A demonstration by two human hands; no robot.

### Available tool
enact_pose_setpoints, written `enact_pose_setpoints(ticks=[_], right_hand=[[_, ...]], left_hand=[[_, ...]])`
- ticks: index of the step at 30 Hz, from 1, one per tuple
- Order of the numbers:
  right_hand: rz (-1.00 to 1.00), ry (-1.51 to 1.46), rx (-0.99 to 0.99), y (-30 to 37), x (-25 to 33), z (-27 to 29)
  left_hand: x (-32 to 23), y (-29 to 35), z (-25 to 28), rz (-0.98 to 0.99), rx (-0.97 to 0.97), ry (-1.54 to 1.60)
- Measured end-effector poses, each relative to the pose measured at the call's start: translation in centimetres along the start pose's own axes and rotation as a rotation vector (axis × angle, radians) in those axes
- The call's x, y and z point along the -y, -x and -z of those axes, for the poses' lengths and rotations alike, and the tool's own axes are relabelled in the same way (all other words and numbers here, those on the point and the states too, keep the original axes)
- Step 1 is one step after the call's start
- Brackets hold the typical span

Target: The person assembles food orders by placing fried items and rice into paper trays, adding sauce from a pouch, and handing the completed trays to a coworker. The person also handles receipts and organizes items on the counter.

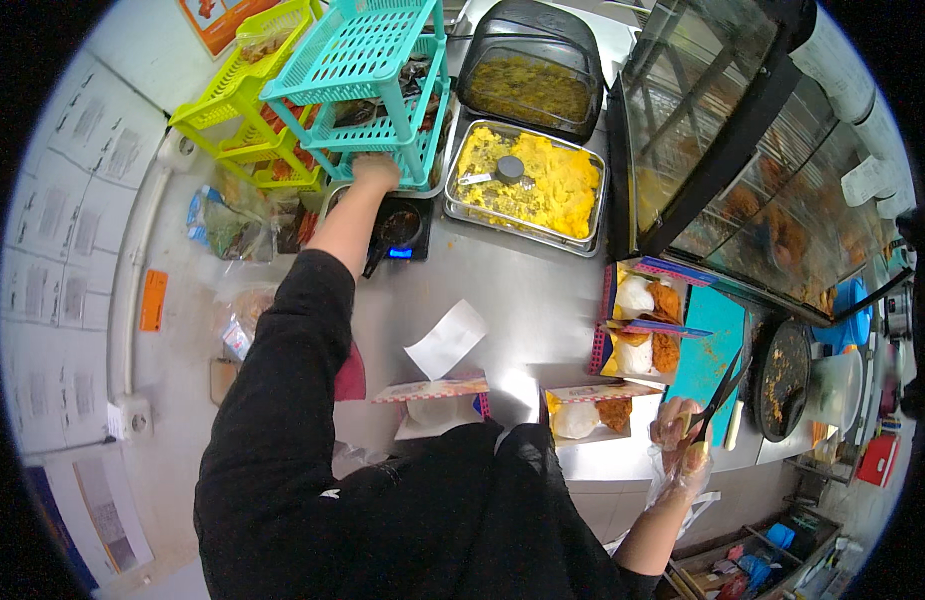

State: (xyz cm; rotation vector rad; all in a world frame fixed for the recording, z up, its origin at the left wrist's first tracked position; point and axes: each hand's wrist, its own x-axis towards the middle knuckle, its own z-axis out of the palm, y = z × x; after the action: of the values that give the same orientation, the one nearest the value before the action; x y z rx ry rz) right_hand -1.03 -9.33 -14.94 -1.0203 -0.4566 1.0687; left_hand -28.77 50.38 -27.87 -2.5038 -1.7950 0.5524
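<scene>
My left hand (375, 172) reaches forward to the bottom tier of a turquoise basket rack (392, 100); its fingers are hidden there, so I cannot tell what they touch. Just below its wrist, a small black pan (399, 225) of dark sauce sits on a digital scale (410, 252). In a clear plastic glove, my right hand (679, 445) is closed on black tongs (724, 395) that point up and away. Left of it stands an open box (589, 415) with rice and fried chicken. Another open box (437, 408), near my body, shows rice.
A metal tray of yellow scrambled egg (532, 185) lies behind, below a black-rimmed pan (532, 75). Two more filled boxes (637, 325) stand beside a turquoise board (709, 335). A glass display cabinet (722, 150) rises at right, near a round black pan (782, 380). White paper (447, 338) lies mid-counter.
</scene>
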Motion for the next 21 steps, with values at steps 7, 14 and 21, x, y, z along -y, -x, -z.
enact_pose_setpoints(ticks=[7,14,21], right_hand=[[-0.014,-0.028,-0.046,0.5,-0.7,-4.1],[0.104,0.244,0.186,-2.6,-1.0,-7.6],[-0.182,0.292,0.129,-6.7,-2.5,-10.2]], left_hand=[[1.8,-3.9,-2.8,-0.150,-0.248,0.205],[1.1,2.1,-0.9,-0.280,-0.092,0.109],[3.0,9.1,3.8,-0.480,-0.309,0.635]])
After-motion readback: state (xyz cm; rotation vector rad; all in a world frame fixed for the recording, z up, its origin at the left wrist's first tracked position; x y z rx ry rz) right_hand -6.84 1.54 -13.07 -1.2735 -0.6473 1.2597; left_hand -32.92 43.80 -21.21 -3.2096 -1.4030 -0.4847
